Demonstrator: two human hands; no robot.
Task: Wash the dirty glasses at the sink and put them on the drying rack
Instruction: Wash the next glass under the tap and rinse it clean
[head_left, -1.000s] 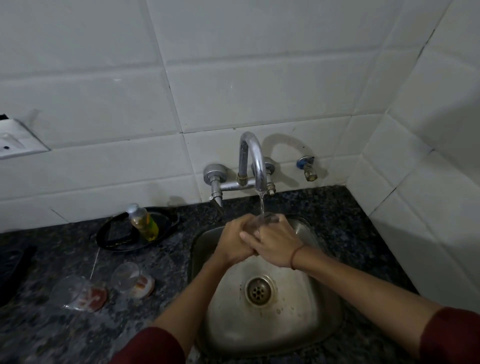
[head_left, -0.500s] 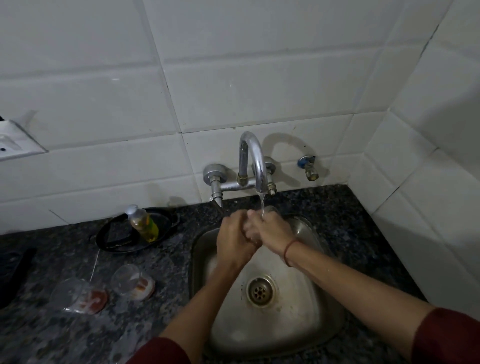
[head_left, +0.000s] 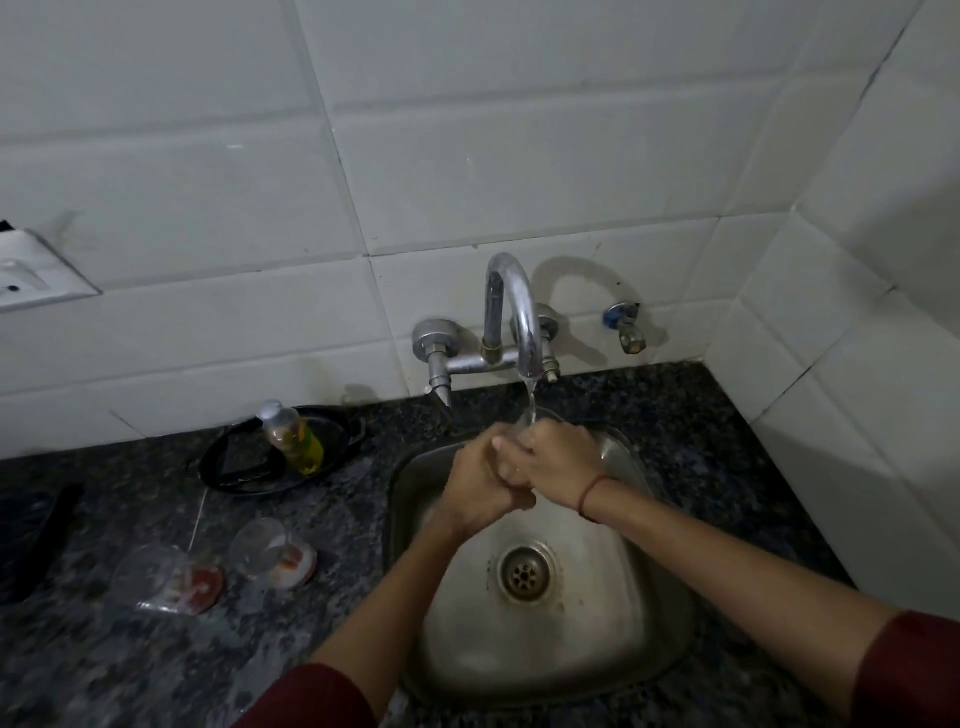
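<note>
between the fingers (head_left: 511, 457) of both hands, left hand (head_left: 480, 480) and right hand (head_left: 558, 457) wrapped around it, a clear glass (head_left: 535, 415) tilts rim-up toward the tap (head_left: 511, 312), mostly hidden.

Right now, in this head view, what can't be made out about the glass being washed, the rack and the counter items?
- Glass under the tap: only its rim shows; left hand and right hand cover the rest.
- Drying rack: cannot be identified in the head view.
- Two glasses on the counter: dim and blurred; red residue visible, nothing finer.
- Dark object: cut off by the left edge.
</note>
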